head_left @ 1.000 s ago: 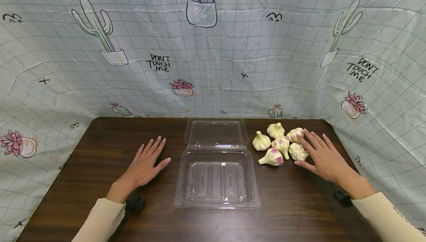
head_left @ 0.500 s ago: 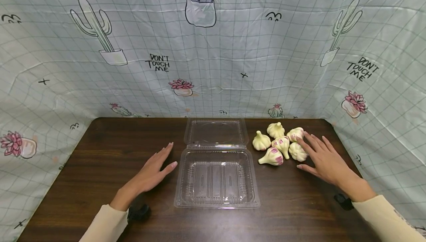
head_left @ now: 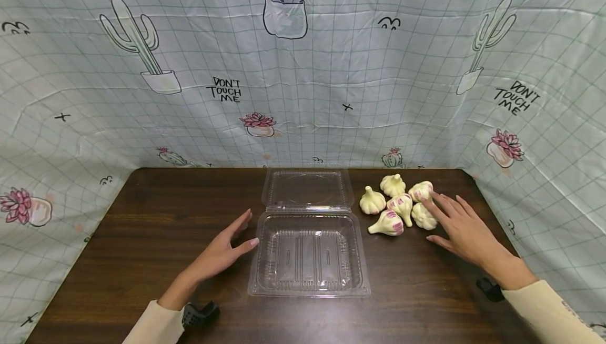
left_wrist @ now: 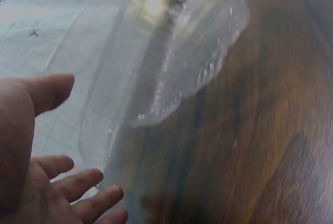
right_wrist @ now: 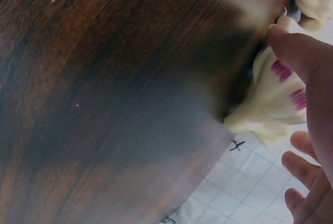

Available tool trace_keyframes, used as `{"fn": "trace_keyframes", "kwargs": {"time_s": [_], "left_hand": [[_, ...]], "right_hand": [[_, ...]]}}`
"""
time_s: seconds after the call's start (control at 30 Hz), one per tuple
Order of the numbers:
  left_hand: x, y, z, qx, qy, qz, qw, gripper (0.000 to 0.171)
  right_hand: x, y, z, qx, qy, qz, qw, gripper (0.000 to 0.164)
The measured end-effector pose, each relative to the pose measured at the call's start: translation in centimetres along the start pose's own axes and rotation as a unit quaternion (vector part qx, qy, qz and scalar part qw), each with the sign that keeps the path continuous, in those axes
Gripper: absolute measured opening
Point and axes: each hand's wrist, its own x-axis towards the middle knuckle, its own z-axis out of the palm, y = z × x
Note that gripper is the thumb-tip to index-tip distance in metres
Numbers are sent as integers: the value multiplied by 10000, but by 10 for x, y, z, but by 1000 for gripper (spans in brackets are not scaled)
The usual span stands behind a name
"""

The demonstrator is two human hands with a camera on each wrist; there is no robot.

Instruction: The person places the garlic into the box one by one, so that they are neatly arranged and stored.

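Note:
Near the middle of the table lies a clear plastic clamshell container (head_left: pixel 310 289), its lid (head_left: pixel 307 189) folded back flat behind the base. My left hand (head_left: pixel 215 254) is beside the container's left rim with fingers extended and thumb spread; whether the thumb touches the rim I cannot tell. To the container's right, several garlic bulbs (head_left: pixel 387 223) with purple streaks lie clustered. Over the right side of that cluster reaches my right hand (head_left: pixel 461 231), fingers loosely extended and holding nothing. In the right wrist view, a garlic bulb (right_wrist: pixel 281 88) shows partly behind the thumb.
Everything stands on a dark brown wooden table (head_left: pixel 142 218). A gridded curtain with cactus prints (head_left: pixel 307 86) hangs along the back and both sides. Dark camera mounts (head_left: pixel 201 314) sit under the wrists.
My left hand has moved right, up to the container's left rim, and turned more onto its edge. My right hand has drifted slightly toward me. The container and garlic look unmoved.

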Motion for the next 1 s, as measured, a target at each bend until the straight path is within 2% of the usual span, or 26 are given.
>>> {"fn": "trace_keyframes", "kwargs": {"time_s": [0.2,0.33,0.53,0.7,0.83,1.0], "left_hand": [[-1,5,7,-519,116,32,9986,74],[0,6,11,-841,218,25,9962,72],[0,9,14,-1013,389,-169,9939,71],[0,10,15,-1178,450,-264,9917,69],[-1,13,16,-1514,412,-291,9872,68],[-1,16,18,-1804,399,-444,9818,67]], "right_hand": [[0,3,2,-70,78,-198,9997,91],[2,4,0,57,33,-298,9995,79],[4,1,-2,68,-8,-312,9995,93],[4,1,-2,53,28,-346,9994,93],[4,0,-2,78,97,-355,9993,94],[4,-1,-1,165,78,-190,9997,92]]}}
